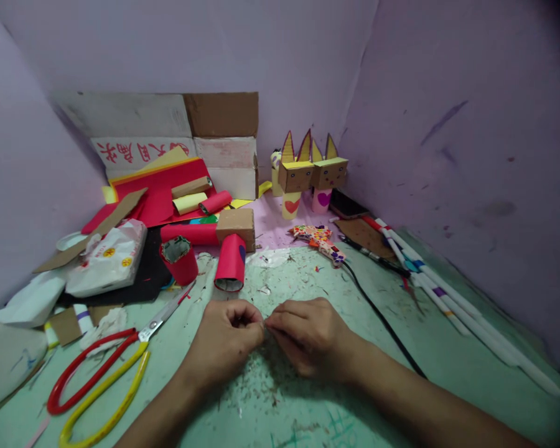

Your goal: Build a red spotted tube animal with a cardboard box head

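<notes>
My left hand (231, 336) and my right hand (310, 336) meet fingertip to fingertip above the green tabletop (205, 404). Both are closed in a pinch; whatever lies between the fingertips is too small or hidden to make out. Just beyond them is a red paper tube (230, 264) with a dark heart on its side, touching a small cardboard box (236, 229). A second red tube (180, 261) stands upright to its left. Scissors (144, 336) with one red and one yellow handle lie open left of my left hand.
A patterned glue gun (324, 244) trails a black cord (382, 317) right of my hands. Two eared box-headed figures (296, 177) stand at the back. White rolled tubes (462, 305) line the right wall. Left are a white packet (109, 258), red sheets (161, 190) and a cardboard carton (226, 149).
</notes>
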`<act>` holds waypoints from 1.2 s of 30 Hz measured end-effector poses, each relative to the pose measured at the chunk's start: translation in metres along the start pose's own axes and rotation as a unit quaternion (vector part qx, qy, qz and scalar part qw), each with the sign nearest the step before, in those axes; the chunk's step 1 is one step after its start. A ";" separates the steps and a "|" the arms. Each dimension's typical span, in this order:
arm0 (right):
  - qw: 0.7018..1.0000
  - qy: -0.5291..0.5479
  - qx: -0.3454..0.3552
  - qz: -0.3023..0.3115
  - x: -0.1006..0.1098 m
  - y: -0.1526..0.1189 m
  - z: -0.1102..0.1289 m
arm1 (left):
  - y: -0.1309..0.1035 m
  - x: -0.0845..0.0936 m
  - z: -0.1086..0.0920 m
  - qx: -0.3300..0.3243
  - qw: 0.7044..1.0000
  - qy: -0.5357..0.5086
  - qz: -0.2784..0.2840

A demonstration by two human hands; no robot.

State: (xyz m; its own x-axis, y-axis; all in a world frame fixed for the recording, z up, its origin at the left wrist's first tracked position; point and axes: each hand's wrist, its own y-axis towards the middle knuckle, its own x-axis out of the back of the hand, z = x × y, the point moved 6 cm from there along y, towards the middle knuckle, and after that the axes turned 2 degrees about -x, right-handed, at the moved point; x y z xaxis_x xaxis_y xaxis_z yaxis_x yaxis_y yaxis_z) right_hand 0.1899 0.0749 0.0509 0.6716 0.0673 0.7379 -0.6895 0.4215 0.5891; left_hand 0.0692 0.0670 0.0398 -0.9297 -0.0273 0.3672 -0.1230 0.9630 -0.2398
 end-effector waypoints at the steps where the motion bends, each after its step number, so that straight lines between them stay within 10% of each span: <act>1: 1.000 0.000 0.001 0.000 0.000 0.000 0.000 | 0.000 0.000 0.000 0.000 1.000 0.002 -0.002; 27: 0.947 0.233 -0.213 -0.059 0.003 0.007 -0.020 | 0.003 -0.003 0.010 0.047 0.993 -0.105 0.031; 36: 0.955 0.215 -0.195 -0.067 0.004 0.007 -0.018 | 0.001 -0.002 0.007 -0.037 0.998 -0.042 0.033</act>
State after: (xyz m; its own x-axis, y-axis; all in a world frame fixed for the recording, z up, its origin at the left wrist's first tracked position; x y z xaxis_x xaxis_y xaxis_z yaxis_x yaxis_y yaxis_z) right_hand 0.1922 0.0944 0.0521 0.8537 0.3182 0.4121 -0.4924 0.7509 0.4401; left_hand 0.0690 0.0657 0.0325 -0.9613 0.0180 0.2749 -0.0370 0.9804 -0.1936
